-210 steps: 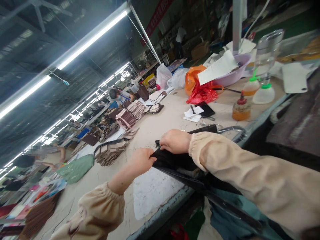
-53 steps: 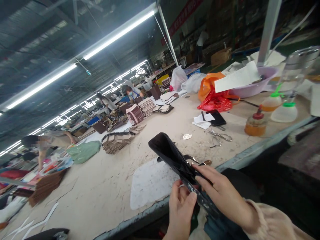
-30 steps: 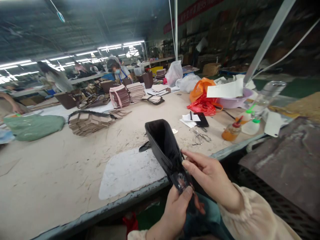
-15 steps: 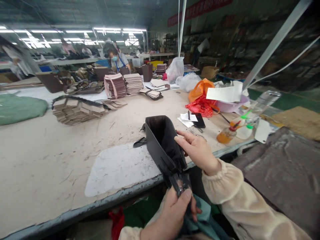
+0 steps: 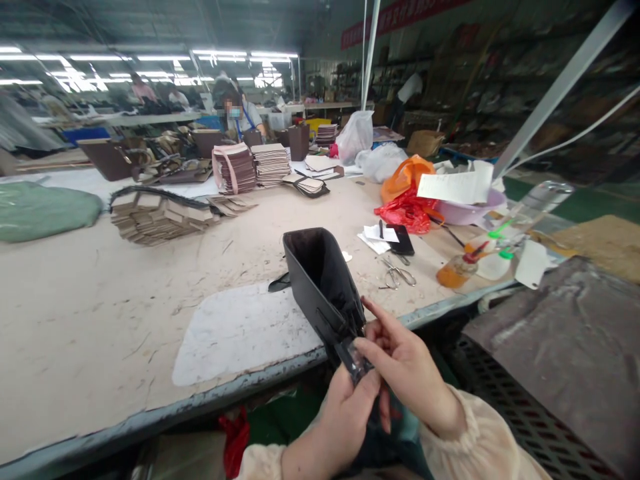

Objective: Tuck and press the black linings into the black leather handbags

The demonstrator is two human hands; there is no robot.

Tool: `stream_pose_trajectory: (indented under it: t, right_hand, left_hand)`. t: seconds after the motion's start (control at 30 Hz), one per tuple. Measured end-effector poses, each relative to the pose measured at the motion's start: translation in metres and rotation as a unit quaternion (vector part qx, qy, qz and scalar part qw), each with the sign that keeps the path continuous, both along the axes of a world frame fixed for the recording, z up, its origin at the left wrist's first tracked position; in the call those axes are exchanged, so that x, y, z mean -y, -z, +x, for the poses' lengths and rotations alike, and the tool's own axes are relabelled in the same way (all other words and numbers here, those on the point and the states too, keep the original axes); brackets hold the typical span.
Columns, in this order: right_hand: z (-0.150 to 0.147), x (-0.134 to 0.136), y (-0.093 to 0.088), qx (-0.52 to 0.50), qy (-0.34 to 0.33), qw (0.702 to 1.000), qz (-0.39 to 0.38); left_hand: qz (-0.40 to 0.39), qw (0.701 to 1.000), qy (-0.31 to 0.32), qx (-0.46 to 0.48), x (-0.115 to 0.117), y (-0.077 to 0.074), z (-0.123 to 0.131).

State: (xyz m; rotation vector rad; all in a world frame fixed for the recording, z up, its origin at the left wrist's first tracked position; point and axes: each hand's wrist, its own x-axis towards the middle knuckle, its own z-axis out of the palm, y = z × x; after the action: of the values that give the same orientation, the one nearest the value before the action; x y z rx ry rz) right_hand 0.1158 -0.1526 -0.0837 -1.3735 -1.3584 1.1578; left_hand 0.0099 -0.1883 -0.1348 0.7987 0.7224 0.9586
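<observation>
A black open-topped bag (image 5: 307, 283) lies on the near edge of the table, its dark lining showing and its near end reaching over the edge. A glossy black strap (image 5: 349, 353) comes off that end. My left hand (image 5: 340, 417) is closed on the strap, thumb on top. Just above it, my right hand (image 5: 400, 367) pinches the strap where it meets the bag, the index finger stretched along the bag's side. Both hands are close together, and the strap's lower part is hidden behind them. A loose black strip (image 5: 279, 283) sticks out at the bag's left.
Scissors (image 5: 399, 273), a black phone (image 5: 401, 240) with white papers and a bottle of orange liquid (image 5: 456, 270) lie to the right. Further back are stacked panels (image 5: 235, 170), a bundle of beige pieces (image 5: 160, 217) and plastic bags (image 5: 407, 207). A co-worker (image 5: 240, 117) is across the table.
My right hand has moved down from the bag's right side to the strap beside my left hand. The scissors show more fully. The bag has shifted slightly left in view.
</observation>
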Motion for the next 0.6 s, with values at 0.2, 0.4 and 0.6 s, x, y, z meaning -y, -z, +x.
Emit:
stream_pose_trajectory:
  t: [0.2,0.4,0.6]
  right_hand:
    - [0.026,0.013,0.023,-0.092,0.032,0.995,-0.026]
    - [0.035,0.031,0.064,-0.255,0.128,0.951,-0.118]
    - [0.018,0.031,0.044,-0.546,-0.087,0.822,-0.138]
  left_hand:
    - [0.014,1.000,0.016,0.012,-0.009,-0.007,-0.016]
    - [0.026,0.985,0.031,0.165,-0.029,-0.057,-0.036]
    - [0.125,0.919,0.122,0.355,-0.021,-0.070,-0.027]
